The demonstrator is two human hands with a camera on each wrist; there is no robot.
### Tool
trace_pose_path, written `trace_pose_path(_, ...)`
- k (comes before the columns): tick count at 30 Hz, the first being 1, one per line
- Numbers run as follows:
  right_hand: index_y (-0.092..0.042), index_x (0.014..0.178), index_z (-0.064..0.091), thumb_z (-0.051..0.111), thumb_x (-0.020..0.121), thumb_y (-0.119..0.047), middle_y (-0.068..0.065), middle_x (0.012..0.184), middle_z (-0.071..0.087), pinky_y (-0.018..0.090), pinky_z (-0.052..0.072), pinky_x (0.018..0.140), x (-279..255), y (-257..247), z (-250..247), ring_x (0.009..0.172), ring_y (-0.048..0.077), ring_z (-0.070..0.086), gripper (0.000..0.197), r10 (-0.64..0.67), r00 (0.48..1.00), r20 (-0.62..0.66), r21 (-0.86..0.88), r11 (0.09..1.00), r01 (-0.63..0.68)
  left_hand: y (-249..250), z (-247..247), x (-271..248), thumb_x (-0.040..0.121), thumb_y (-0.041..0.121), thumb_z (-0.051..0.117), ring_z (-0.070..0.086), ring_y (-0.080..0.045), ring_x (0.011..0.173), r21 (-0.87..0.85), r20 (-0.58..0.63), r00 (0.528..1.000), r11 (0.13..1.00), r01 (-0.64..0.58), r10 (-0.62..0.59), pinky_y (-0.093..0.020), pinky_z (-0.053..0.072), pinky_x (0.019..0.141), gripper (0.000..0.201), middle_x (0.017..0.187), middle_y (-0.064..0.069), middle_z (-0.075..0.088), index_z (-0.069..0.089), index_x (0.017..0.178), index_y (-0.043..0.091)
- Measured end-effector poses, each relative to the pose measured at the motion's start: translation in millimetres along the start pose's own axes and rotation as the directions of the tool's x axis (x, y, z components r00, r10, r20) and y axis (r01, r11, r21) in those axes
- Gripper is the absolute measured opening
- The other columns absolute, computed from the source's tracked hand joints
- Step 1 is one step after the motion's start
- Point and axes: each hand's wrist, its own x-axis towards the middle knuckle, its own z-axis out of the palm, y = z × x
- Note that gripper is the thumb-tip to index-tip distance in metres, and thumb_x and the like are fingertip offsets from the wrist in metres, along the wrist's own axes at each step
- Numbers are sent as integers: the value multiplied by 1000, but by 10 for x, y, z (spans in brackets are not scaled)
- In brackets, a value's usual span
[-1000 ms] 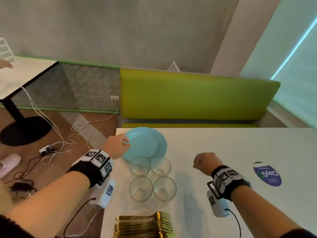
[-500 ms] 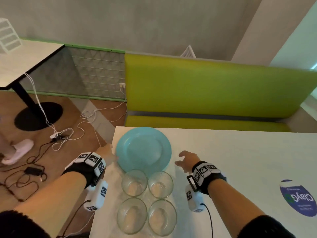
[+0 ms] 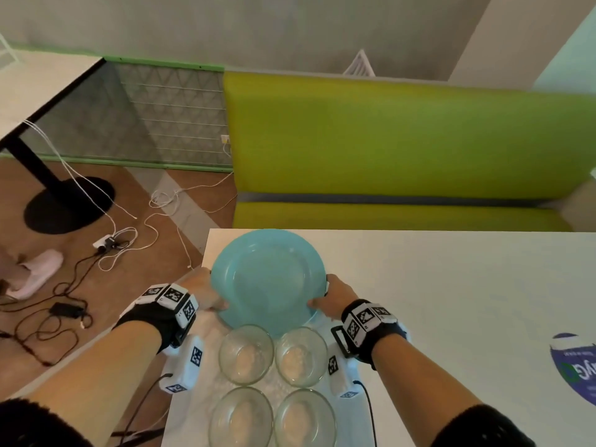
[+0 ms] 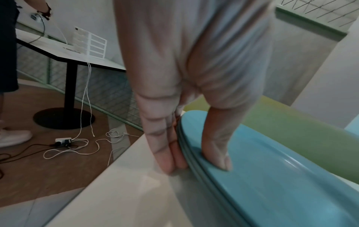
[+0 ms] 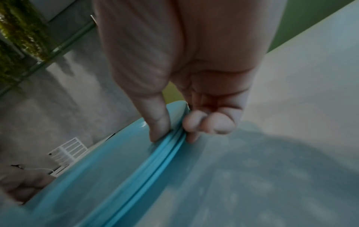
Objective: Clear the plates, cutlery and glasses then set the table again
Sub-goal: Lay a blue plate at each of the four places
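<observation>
Both hands clamp the stack of blue plates [image 3: 267,279] at opposite rims: the left hand [image 3: 203,293] sets its thumb on top with fingers [image 4: 170,155] along the stacked edges, and the right hand [image 3: 332,298] mirrors it, thumb above, fingers [image 5: 209,122] curled under. Such a two-sided grip likely spreads the weight of several plates (the wrist views show layered rims). The stack sits at the worktop's [image 3: 435,301] far left corner, just beyond four glasses [image 3: 246,354] grouped together, probably gathered for resetting.

Black wristbands [image 3: 154,321] carry white tagged camera blocks [image 3: 185,366]; dark sleeves [image 3: 483,427].
</observation>
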Motion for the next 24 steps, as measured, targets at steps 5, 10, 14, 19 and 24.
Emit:
trace_pose_path(5, -14, 138, 34, 69, 81, -21, 14, 125, 58, 36, 46, 94, -67, 49, -11, 115, 31, 55, 68, 3, 999, -53, 75, 997, 1, 220, -130, -203, 59, 3, 83, 64, -25, 93, -115, -65, 998, 993, -15, 7, -38, 54, 86, 49, 98, -6, 65, 53, 99, 2)
trace_pose_path(10, -15, 143, 28, 69, 83, -22, 14, 112, 65, 33, 44, 92, -245, -66, -269, 111, 29, 58, 73, -90, 982, -169, 111, 988, 110, 479, -342, -436, 71, -9, 74, 58, -28, 98, -222, -126, 988, 969, -112, 85, -39, 55, 81, 55, 114, -12, 59, 46, 118, -1)
trace_pose_path(14, -16, 143, 30, 68, 84, -23, 9, 91, 62, 30, 42, 79, -548, -168, -585, 92, 25, 58, 71, -163, 947, -278, 113, 973, 200, 610, -606, -590, 64, 4, 83, 61, -28, 105, -219, -155, 974, 956, -196, 164, -33, 56, 71, 86, 126, -14, 55, 33, 134, 3)
trace_pose_path(19, -17, 141, 35, 68, 84, -22, -3, 68, 52, 26, 39, 57, -1042, -185, -839, 58, 12, 47, 66, -211, 907, -363, 130, 953, 274, 852, -789, -1033, 73, -7, 73, 65, -27, 92, -390, -107, 952, 868, -307, 288, -30, 60, 61, 41, 116, -20, 64, 54, 108, 3)
trace_pose_path(24, -14, 133, 46, 62, 86, -10, 3, 62, 47, 27, 36, 47, -1707, -136, -822, 50, 18, 42, 50, -182, 884, -430, 270, 909, 319, 811, -713, -1499, 80, 1, 68, 66, -18, 75, -522, -75, 928, 778, -349, 366, -21, 56, 49, 43, 103, -17, 68, 54, 120, -6)
